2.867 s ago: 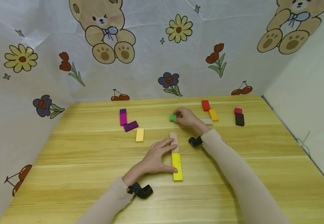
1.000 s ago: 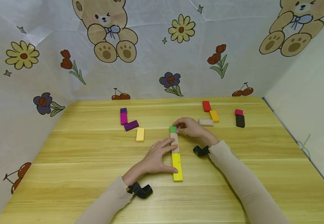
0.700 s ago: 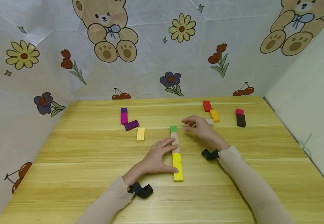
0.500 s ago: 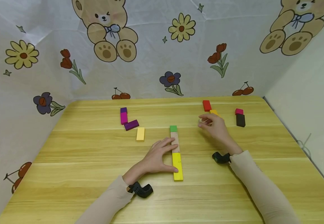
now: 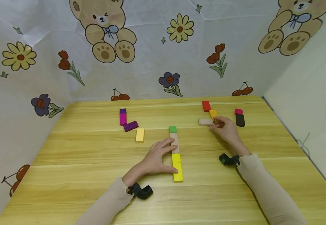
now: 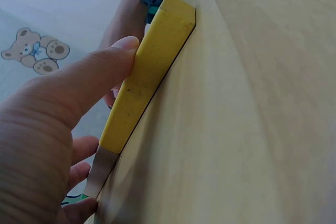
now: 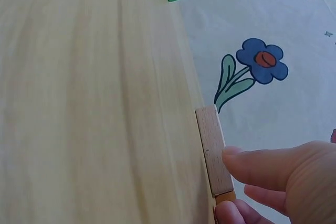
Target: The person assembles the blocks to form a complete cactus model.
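From the head camera's side, I see the left hand [image 5: 155, 159] spread wide at 9 o'clock of a row of blocks, thumb on the yellow block [image 5: 178, 162], fingertips on the pale block [image 5: 174, 135], clasping nothing; likely the splay steadies both at once. Yellow lies at 6 o'clock and the green block [image 5: 173, 129] at 12, end to end, seemingly for a straight line. Towards 2 o'clock on the table [image 5: 89, 156], the right hand [image 5: 227, 129] is narrow, fingers bent by the second wooden block [image 5: 205, 122] and the orange block [image 5: 212, 113]; whether it pinches either, I can't tell. At the left wrist, the yellow paint shows dark scuffs. At the right wrist, the second wooden block looks bare and grained, with orange just past its 6 o'clock end.
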Motion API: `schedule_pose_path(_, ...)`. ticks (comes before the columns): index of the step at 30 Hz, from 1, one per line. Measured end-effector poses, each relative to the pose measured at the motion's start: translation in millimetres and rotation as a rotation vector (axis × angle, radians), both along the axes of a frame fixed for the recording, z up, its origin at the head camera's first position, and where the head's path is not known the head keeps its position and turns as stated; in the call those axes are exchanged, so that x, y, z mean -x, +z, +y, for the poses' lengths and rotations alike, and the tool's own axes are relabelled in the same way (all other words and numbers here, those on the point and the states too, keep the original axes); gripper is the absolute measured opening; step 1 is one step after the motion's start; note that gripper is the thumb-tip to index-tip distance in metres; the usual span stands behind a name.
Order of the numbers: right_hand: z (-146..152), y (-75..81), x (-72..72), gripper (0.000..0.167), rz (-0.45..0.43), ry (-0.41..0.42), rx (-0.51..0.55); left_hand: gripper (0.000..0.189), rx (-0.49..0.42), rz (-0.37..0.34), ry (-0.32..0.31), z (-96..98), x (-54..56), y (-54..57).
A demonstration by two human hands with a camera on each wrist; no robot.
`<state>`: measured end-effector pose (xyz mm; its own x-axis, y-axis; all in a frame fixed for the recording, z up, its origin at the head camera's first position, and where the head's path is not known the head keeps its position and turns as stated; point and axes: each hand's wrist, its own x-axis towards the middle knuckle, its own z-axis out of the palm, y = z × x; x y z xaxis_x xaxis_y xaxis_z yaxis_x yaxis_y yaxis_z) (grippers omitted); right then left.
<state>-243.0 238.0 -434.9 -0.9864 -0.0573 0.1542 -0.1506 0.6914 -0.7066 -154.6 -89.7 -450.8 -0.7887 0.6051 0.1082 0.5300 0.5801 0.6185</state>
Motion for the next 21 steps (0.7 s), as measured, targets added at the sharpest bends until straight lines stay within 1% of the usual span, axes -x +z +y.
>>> schedule_pose_path(8, 0.2, -3.5, 1.7, 0.046, 0.026, 0.009, -0.015, 0.089, 0.006, -0.004, 0.002, 0.6, 1.3, -1.0)
schedule_pose_path(15, -2.2, -2.4, 5.9, 0.051, -0.007, 0.049, -0.085, 0.090, 0.006, -0.003, 0.002, 0.9, 1.7, 2.8)
schedule_pose_path(21, -1.6, -6.8, 6.9, 0.046, -0.017, 0.063, -0.122, 0.090, 0.007, -0.014, 0.003, 0.9, 1.4, -0.2)
